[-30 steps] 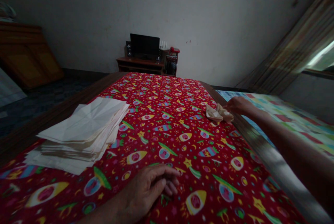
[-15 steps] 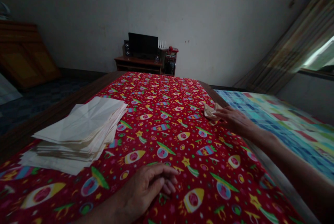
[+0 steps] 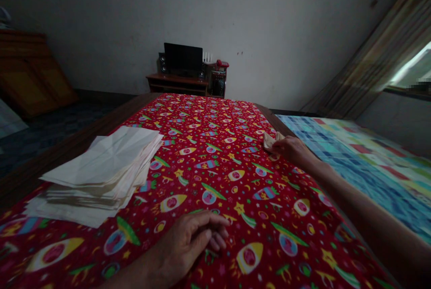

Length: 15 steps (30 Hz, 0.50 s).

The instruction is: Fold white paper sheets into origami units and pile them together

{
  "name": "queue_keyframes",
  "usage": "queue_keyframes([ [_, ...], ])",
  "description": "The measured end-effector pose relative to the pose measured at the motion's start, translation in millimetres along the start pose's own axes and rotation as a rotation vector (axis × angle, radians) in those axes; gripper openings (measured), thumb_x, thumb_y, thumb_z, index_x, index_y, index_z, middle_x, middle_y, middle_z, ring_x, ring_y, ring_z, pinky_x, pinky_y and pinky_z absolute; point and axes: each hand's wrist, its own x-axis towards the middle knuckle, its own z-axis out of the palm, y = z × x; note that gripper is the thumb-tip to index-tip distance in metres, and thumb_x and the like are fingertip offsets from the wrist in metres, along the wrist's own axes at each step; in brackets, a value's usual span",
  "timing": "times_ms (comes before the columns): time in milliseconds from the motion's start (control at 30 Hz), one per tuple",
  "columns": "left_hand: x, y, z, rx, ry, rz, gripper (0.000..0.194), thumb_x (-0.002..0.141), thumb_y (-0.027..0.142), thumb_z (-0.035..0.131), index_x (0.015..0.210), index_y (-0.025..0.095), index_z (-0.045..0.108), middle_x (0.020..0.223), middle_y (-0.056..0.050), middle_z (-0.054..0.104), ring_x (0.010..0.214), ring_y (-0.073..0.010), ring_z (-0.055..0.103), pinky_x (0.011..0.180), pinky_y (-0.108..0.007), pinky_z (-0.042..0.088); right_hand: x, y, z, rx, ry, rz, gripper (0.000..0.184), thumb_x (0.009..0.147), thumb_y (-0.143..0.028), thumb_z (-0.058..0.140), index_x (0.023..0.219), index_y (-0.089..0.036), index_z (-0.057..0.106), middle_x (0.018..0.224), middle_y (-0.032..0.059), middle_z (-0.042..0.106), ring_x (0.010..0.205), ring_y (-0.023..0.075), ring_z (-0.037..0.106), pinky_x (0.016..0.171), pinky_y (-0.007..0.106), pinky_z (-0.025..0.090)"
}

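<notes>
My left hand rests on the red cloth near the front, with its fingers loosely curled, slightly apart and holding nothing. At the right edge of the cloth, my right hand grips a folded piece of cream paper. Part of that folded paper is covered by the fingers. On the left lies an uneven stack of whitish paper sheets. Crease lines fan out across its top sheet.
The printed cloth covers a long table with a dark brown edge. Beyond it stands a low desk with a monitor and speakers. To the right is a blue checked, colourful surface. A wooden cabinet stands at left.
My right hand has curled its fingers in on the folded paper, which sits in nearly the same place. My left hand and the paper stack have not visibly moved.
</notes>
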Motion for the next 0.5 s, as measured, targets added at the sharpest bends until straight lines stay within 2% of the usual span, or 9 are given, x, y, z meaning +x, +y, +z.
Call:
queue_keyframes([
  [100,0,-1,0.1,-0.013,-0.004,0.007,0.032,0.089,0.037,0.047,0.106,0.013,0.061,0.091,-0.009,0.065,0.078,-0.0161,0.064,0.072,-0.026,0.052,2,-7,0,0.030,-0.023,0.063,0.045,0.086,-0.050,0.042,0.074,-0.018,0.072,0.061,0.0052,0.062,0.055,0.0135,0.051,0.051,0.025,0.027],
  [200,0,-1,0.0,-0.013,0.001,0.010,0.032,0.089,0.037,0.048,0.106,0.013,0.061,0.089,-0.009,0.065,0.078,-0.0160,0.064,0.072,-0.026,0.052,2,-12,2,0.027,0.002,0.093,0.052,0.087,-0.053,0.037,0.069,-0.018,0.070,0.059,0.0060,0.060,0.055,0.0143,0.051,0.050,0.025,0.027],
  [333,1,0,0.3,-0.012,0.001,0.012,0.031,0.089,0.035,0.047,0.105,0.012,0.061,0.089,-0.010,0.065,0.077,-0.0165,0.065,0.071,-0.027,0.052,2,-15,5,-0.022,0.016,0.075,0.050,0.089,-0.050,0.035,0.070,-0.019,0.069,0.064,0.0075,0.060,0.061,0.0155,0.052,0.051,0.025,0.028],
  [500,0,-1,1.0,0.007,0.006,0.006,0.030,0.089,0.032,0.046,0.107,0.012,0.060,0.090,-0.010,0.065,0.078,-0.0168,0.065,0.072,-0.027,0.051,2,-15,7,-0.041,0.006,0.134,0.047,0.089,-0.051,0.036,0.075,-0.021,0.070,0.072,0.0075,0.061,0.067,0.0167,0.054,0.051,0.024,0.028],
])
